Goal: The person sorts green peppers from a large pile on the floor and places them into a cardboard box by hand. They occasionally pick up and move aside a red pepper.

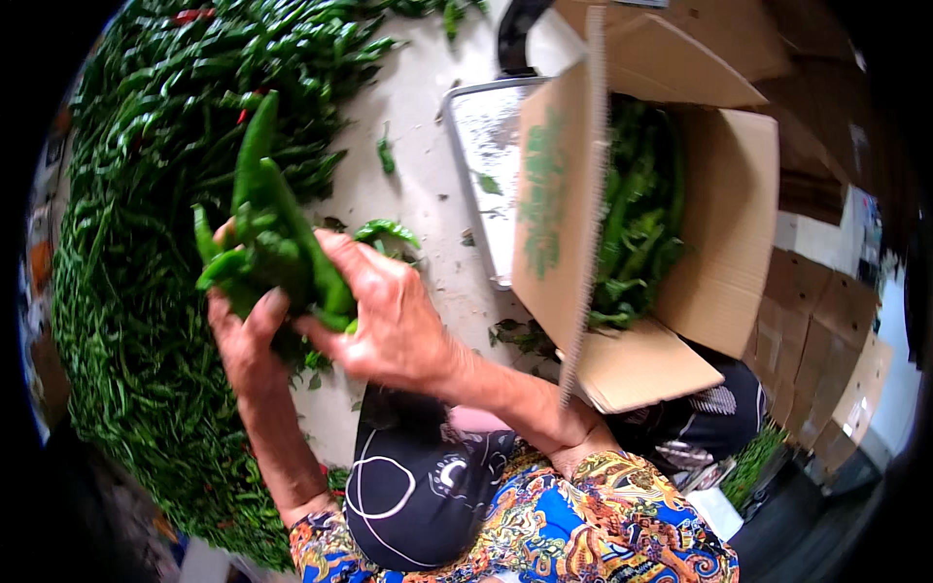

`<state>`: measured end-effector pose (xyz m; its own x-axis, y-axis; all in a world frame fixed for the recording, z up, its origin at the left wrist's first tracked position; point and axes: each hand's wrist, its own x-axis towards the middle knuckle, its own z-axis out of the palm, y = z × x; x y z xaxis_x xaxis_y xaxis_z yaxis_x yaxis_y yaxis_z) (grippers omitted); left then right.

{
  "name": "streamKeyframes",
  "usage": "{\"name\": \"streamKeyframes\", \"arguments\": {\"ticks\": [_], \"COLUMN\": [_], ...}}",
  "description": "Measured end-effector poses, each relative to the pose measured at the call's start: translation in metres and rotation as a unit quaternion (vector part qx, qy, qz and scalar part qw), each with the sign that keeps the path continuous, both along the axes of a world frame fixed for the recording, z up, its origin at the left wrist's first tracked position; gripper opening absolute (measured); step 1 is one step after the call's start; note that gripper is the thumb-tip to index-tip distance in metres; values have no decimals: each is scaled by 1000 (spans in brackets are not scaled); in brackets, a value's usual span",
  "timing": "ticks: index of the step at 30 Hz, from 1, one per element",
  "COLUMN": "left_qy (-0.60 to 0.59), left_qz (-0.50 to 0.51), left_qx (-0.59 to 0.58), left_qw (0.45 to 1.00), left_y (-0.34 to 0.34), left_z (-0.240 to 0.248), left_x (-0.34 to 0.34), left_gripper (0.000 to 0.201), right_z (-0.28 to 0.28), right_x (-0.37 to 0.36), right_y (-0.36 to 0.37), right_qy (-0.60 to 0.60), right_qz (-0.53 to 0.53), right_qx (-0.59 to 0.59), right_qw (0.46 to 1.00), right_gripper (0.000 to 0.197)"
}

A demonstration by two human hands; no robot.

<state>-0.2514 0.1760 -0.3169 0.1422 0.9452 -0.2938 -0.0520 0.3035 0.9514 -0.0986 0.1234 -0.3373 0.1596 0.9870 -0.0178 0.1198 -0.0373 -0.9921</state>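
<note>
Both hands are up over the light work surface, left of the cardboard box, with a bunch of large green chili peppers [267, 243] between them. My left hand [250, 330] cups the bunch from below and the left, with its thumb pressed against it. From the right, my right hand [394, 311] closes round the peppers, its fingertips partly hidden. One long pepper points upward out of the bunch. A wide heap of thin green chili peppers [146, 321] spreads beneath and beyond my left hand, with a few red ones among them.
To the right stands an open cardboard box [724, 233], flaps up, holding long green peppers [632, 214]. Behind its left flap is a shiny metal scale tray [491, 146]. Loose peppers and leaf bits lie on the pale surface [413, 107]. More cartons [807, 340] are stacked at far right.
</note>
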Motion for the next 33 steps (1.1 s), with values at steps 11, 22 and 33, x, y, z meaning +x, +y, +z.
{"name": "streamKeyframes", "arguments": {"ticks": [11,22,33], "left_qy": [-203,-17,658], "left_qz": [-296,-223,-199], "left_qx": [42,242,260], "left_qw": [932,944,678], "left_y": [-7,-6,136], "left_z": [130,18,-238], "left_x": [176,115,-40], "left_gripper": [68,22,79], "right_z": [175,104,-99], "right_x": [142,129,21], "right_y": [-81,-124,-118], "right_qy": [-62,-200,-131], "right_qz": [-256,-266,114], "right_qx": [-98,13,-149], "right_qw": [960,943,973], "right_gripper": [64,40,33]}}
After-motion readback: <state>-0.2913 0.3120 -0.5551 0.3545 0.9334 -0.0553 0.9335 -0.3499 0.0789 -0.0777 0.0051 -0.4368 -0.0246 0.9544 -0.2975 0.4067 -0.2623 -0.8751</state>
